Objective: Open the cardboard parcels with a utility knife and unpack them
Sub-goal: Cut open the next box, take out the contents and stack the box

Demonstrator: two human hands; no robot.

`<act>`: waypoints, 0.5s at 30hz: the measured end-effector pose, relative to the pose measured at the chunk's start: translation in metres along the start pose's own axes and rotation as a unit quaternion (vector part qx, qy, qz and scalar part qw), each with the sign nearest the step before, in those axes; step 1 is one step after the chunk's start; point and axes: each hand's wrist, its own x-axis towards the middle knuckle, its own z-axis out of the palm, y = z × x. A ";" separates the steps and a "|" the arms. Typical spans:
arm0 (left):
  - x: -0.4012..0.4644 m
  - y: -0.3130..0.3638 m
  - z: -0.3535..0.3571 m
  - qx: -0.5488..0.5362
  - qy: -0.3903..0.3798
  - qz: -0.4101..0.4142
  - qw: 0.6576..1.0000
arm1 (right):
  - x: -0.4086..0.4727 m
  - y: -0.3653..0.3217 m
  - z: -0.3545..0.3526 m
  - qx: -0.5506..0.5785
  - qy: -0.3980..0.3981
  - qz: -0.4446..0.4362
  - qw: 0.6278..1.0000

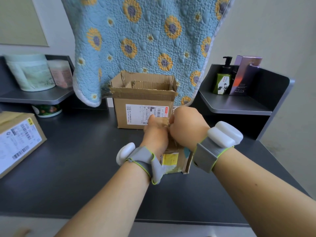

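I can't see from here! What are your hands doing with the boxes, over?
Left hand and right hand both gripping the small parcel, working its flap. Open box stands right behind. No knife in view.

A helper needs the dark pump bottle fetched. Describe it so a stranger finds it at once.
Look to the raised grey shelf right of the hanging flowered quilt. At its back stands the pump bottle, left of a tall purple carton. Only it has a black pump top and a green label.
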 end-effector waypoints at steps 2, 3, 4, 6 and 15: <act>0.000 0.001 0.001 -0.025 0.006 -0.005 1.000 | -0.005 0.000 0.000 -0.001 -0.010 -0.007 1.000; 0.001 0.001 0.001 -0.032 0.016 -0.002 0.999 | -0.007 0.001 -0.001 -0.004 -0.016 -0.010 1.000; 0.003 0.000 0.001 -0.034 0.023 0.002 0.999 | -0.009 0.001 -0.002 -0.004 -0.023 -0.013 1.000; 0.004 -0.002 0.000 0.007 0.015 0.015 1.000 | -0.014 0.003 -0.005 0.003 -0.037 -0.013 0.999; 0.013 -0.010 -0.012 0.062 0.110 0.051 0.991 | -0.025 0.012 -0.015 0.111 -0.075 -0.059 0.989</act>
